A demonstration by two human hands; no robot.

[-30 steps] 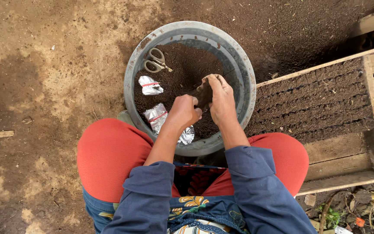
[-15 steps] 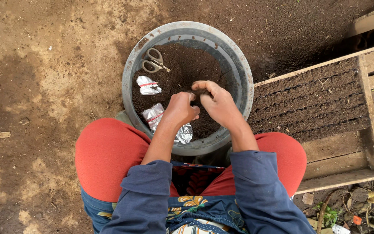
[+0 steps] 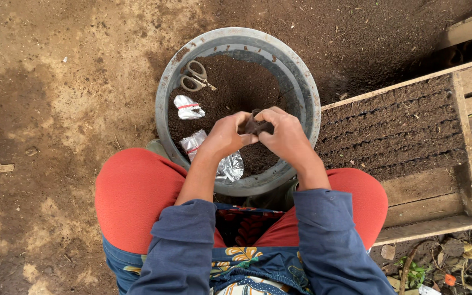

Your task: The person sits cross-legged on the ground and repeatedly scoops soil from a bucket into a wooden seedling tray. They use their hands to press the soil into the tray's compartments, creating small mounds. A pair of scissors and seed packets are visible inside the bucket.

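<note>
Nearest, the left hand point(image 3: 226, 134) and right hand point(image 3: 284, 131) meet over the round grey plastic basin point(image 3: 165, 93), fingers of both closed on a small dark soil-filled pouch point(image 3: 255, 127) held between them. Beneath, crumpled silver foil packets point(image 3: 188, 107) lie on the dark soil point(image 3: 236, 87). Farther back rest grey-handled scissors point(image 3: 194, 77). Rightward sits a wooden tray point(image 3: 465, 136) of packed pouches.

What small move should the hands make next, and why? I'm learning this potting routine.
Probably keep pressing the small dark soil-filled pouch firm: both the left hand and right hand pinch it above the round grey soil basin, so crumbs would fall back in.
</note>
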